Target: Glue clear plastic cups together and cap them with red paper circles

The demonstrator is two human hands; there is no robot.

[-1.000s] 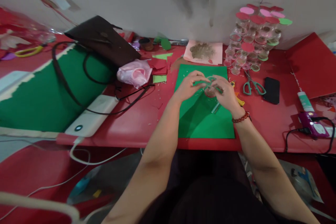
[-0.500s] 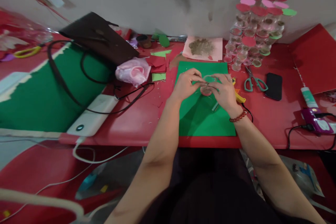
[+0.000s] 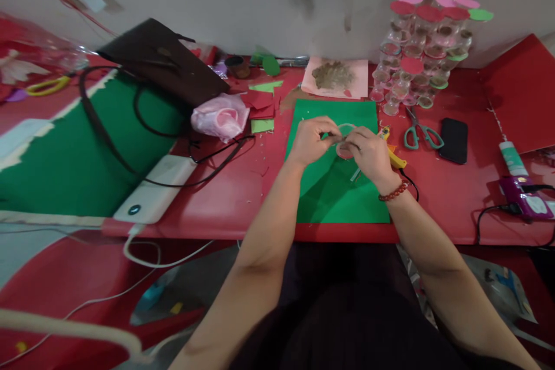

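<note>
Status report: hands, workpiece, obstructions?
Left hand and right hand pinching small clear rounded plastic piece. Piece above green rectangular sheet. Yellow corded tool beside right hand, apparently not blocking.

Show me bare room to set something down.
The red table is bare between phone, front edge and purple device; so is the green sheet's front end between the forearms. Crowded: where left hand and right hand hold the clear piece, yellow tool close by, scissors beyond.

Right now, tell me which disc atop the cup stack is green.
The green disc at the far right on top of the cup stack; the other top discs are red or pink.
</note>
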